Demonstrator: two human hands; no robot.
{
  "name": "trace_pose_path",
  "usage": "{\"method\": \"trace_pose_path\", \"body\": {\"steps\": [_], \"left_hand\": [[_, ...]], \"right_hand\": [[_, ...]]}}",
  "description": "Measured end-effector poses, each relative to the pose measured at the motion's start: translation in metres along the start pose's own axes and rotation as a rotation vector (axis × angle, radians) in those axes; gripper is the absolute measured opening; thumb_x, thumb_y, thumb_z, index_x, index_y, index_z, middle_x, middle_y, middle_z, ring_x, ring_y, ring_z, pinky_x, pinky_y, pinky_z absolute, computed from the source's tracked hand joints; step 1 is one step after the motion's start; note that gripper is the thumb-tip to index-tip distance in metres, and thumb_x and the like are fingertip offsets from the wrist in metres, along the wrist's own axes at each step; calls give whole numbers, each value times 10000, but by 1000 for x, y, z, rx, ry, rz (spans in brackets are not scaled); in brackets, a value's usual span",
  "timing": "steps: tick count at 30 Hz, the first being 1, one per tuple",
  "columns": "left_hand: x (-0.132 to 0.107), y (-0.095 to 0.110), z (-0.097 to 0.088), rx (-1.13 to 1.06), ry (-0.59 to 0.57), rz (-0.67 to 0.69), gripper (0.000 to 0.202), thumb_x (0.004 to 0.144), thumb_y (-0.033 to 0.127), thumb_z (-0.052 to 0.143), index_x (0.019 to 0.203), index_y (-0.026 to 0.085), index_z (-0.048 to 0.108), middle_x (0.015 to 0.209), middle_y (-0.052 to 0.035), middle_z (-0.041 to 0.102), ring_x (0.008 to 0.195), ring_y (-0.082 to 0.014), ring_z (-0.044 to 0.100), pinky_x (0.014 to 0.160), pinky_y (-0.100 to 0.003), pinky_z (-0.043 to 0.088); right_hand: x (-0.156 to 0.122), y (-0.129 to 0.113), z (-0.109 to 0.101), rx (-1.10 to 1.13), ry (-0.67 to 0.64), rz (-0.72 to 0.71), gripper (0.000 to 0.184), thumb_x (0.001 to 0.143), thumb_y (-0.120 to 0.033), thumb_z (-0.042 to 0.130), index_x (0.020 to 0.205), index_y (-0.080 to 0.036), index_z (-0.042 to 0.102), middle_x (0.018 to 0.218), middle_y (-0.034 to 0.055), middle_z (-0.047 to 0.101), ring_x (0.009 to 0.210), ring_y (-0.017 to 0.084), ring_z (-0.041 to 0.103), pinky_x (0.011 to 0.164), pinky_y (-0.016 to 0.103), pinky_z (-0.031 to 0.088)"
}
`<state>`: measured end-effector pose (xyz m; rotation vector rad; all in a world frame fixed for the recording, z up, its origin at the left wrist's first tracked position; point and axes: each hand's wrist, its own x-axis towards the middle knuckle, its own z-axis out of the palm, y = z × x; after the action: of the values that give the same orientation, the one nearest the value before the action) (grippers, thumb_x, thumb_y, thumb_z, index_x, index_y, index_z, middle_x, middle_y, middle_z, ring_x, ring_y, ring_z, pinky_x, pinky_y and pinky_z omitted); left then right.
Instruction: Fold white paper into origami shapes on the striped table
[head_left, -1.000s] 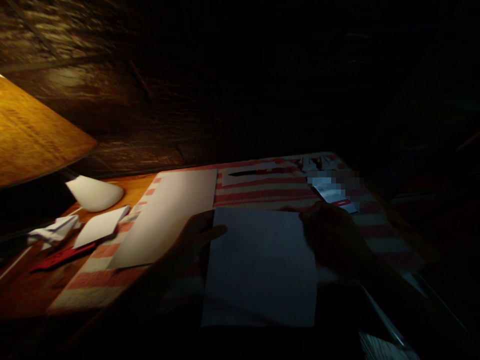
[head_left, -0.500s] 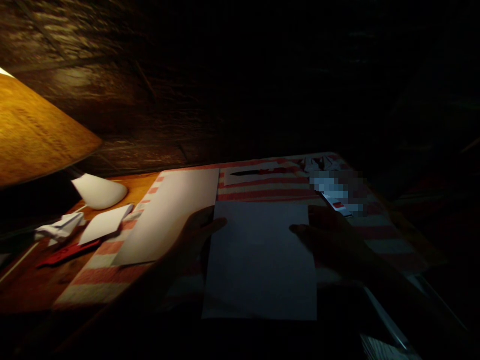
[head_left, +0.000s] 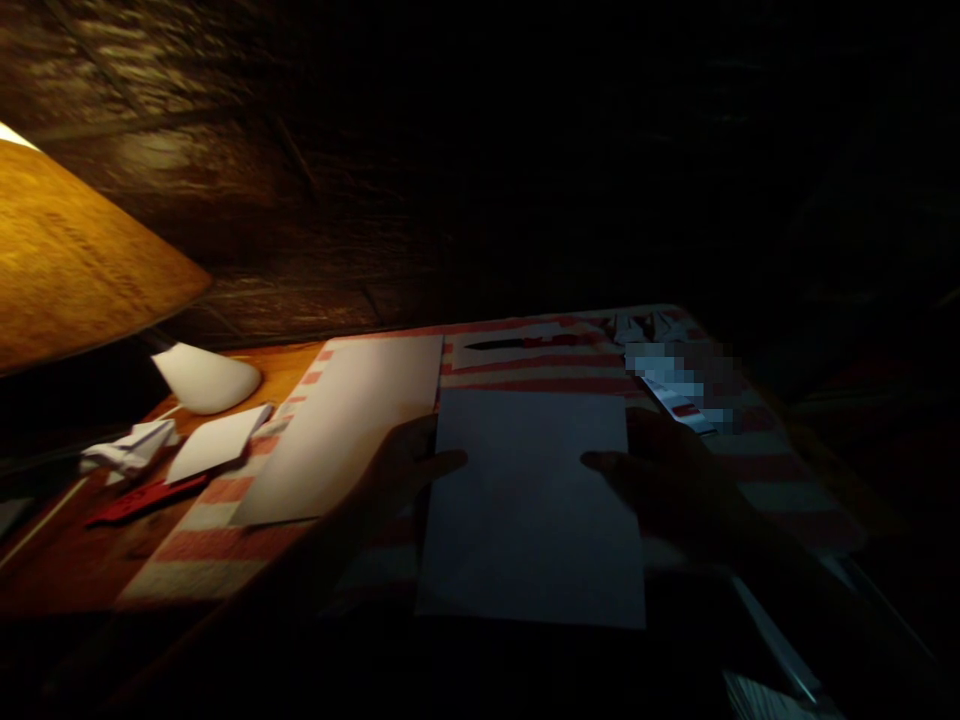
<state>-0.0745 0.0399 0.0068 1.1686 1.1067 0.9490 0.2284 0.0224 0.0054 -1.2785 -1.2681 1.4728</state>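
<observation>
A blank white sheet of paper (head_left: 534, 520) is held up between my two hands, close to the near edge of the table. My left hand (head_left: 409, 460) grips its left side, thumb on the face and fingers behind. On the opposite side my right hand (head_left: 649, 470) pinches the paper the same way, its fingers hidden in shadow. Beyond the left hand, a larger white sheet (head_left: 360, 420) lies flat on a red-and-white striped cloth (head_left: 202, 545). Past the held paper, a knife (head_left: 517, 343) with a dark blade and red handle rests on a pale paper.
A lamp (head_left: 82, 260) with a lit yellow shade and white base stands at left. Near it lie folded white paper (head_left: 135, 445), a small stack of white paper (head_left: 217, 442) and a red object (head_left: 146, 500). Folded paper shapes (head_left: 645, 327) sit far right, by a blurred-out item (head_left: 675, 390).
The held sheet has risen slightly in view, its top edge a little higher, and both hands still grip it. The whole view has shifted slightly; the other things lie as before.
</observation>
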Motion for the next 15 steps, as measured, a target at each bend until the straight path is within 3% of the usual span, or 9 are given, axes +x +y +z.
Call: {"method": "trace_pose_path", "body": {"steps": [6, 10, 15], "left_hand": [[-4, 2, 6, -43, 37, -11, 422, 798, 219, 767, 1204, 136, 687, 1151, -146, 764, 963, -274, 749, 851, -438, 594], [-2, 1, 4, 12, 87, 2, 411, 739, 198, 817, 1130, 126, 713, 1088, -130, 784, 925, -259, 754, 835, -405, 596], [2, -1, -3, 62, 65, 18, 387, 740, 196, 821, 1110, 131, 729, 1082, -120, 788, 930, -251, 756, 854, -399, 595]], "right_hand": [[1, 8, -3, 38, 25, 12, 508, 734, -295, 855, 1185, -228, 632, 1065, 105, 772, 842, 273, 748, 681, 392, 592], [1, 8, -1, 59, 71, -15, 478, 715, -296, 870, 1137, -227, 658, 1083, 112, 769, 893, 281, 743, 733, 398, 594], [1, 2, 0, 16, 73, 11, 353, 765, -302, 827, 1083, -229, 692, 1060, 95, 766, 881, 262, 733, 714, 376, 584]]}}
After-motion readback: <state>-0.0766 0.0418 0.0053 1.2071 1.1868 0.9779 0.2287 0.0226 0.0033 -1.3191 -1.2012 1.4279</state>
